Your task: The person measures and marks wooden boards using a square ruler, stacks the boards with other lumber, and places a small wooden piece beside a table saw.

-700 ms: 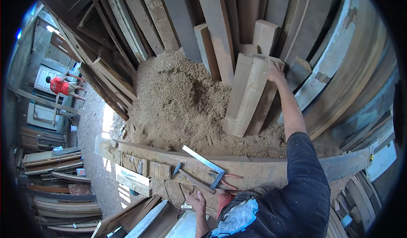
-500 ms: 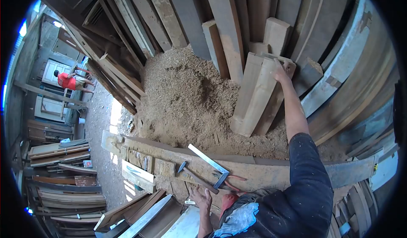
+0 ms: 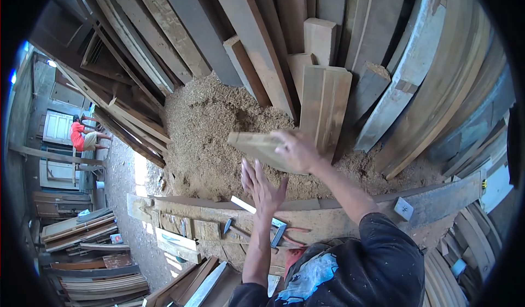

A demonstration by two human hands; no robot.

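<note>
My right hand (image 3: 299, 152) grips a short wooden board (image 3: 261, 149) near its right end, over the wood shavings (image 3: 199, 134). The board lies nearly level across my view and is slightly blurred. Just below it is my left hand (image 3: 265, 191), fingers stretched out and thumb apart, holding nothing. Under my left forearm, on the plank bench (image 3: 322, 219), lie a hammer (image 3: 238, 230), a try square (image 3: 279, 232) and a red-handled tool (image 3: 298, 230), partly hidden.
Long planks (image 3: 257, 44) lean upright beyond the shavings, with shorter boards (image 3: 322, 104) among them. A small white block (image 3: 403, 209) sits on the bench's right part. Stacked boards (image 3: 98, 279) fill the lower left. Farther left, a person in red (image 3: 82, 134) works.
My right hand has moved left and down from the leaning boards, bringing one board with it. My left hand has risen from beside the hammer towards that board. The view has shifted to the right.
</note>
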